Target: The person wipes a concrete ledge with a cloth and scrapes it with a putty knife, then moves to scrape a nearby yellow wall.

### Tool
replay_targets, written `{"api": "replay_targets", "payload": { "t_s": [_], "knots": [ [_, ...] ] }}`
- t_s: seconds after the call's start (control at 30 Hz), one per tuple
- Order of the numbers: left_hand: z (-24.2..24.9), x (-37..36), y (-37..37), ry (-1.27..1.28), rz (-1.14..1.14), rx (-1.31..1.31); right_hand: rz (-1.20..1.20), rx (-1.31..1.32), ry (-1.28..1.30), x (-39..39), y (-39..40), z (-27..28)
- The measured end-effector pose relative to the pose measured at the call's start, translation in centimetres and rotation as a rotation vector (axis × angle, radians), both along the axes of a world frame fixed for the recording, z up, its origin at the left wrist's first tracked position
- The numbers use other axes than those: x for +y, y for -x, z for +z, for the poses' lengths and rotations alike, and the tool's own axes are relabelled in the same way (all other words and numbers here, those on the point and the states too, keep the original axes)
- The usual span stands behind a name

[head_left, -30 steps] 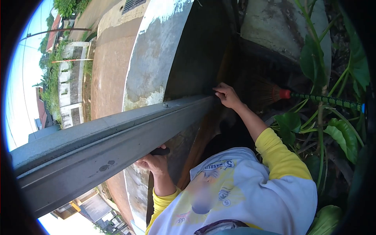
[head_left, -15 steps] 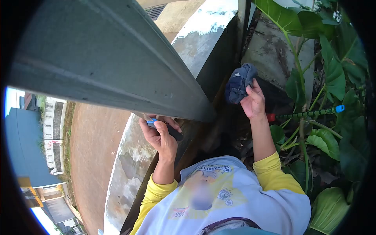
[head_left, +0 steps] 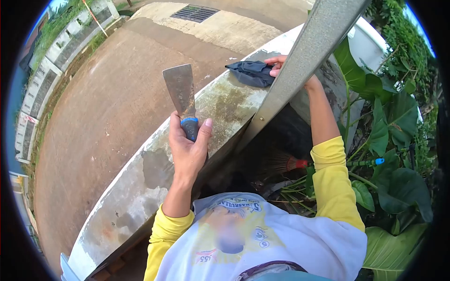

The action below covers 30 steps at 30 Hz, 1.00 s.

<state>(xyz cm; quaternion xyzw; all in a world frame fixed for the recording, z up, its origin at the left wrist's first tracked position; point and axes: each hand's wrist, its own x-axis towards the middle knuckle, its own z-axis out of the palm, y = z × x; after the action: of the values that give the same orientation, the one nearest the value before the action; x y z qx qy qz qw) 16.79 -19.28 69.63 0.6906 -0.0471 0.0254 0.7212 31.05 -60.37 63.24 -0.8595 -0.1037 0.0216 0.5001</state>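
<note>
My left hand (head_left: 188,151) is closed round the black-and-blue handle of a putty knife (head_left: 181,89), its wide metal blade pointing up above the wall's edge. A dark blue-grey cloth (head_left: 252,74) lies bunched on top of the low concrete wall (head_left: 157,171). At the cloth's right end are the fingertips of my right hand (head_left: 277,64), pinching its edge. A grey metal post (head_left: 307,56) passes in front of that hand and hides its palm. The wall top has bare, stained patches and remains of white paint.
Beyond the wall runs a brown paved road (head_left: 101,122) with a drain grate (head_left: 194,13). A red rake (head_left: 295,164) with a green-wrapped handle lies on the right among large leafy plants (head_left: 403,119). The metal post slants up from the wall's inner side.
My right hand has carried the cloth from the wall's plant side onto the wall top, behind the post. My left hand has brought the putty knife out from beside the post, blade up. The view has turned.
</note>
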Motion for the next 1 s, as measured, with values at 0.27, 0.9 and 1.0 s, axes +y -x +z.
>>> {"api": "replay_targets", "payload": {
  "t_s": [0.27, 0.9, 1.0],
  "knots": [
    [-1.0, -1.8, -1.5, 0.094, -0.107, 0.144, 0.298, 0.205, -0.208, 2.0, 0.0, 0.4],
    [1.0, 6.5, 6.3, 0.136, 0.071, 0.041, -0.376, -0.762, 0.479, 18.7, 22.0, 12.2],
    [0.8, 8.1, 7.5, 0.050, 0.127, -0.004, -0.144, -0.741, 0.323, 24.3, 22.8, 11.6]
  ]
}}
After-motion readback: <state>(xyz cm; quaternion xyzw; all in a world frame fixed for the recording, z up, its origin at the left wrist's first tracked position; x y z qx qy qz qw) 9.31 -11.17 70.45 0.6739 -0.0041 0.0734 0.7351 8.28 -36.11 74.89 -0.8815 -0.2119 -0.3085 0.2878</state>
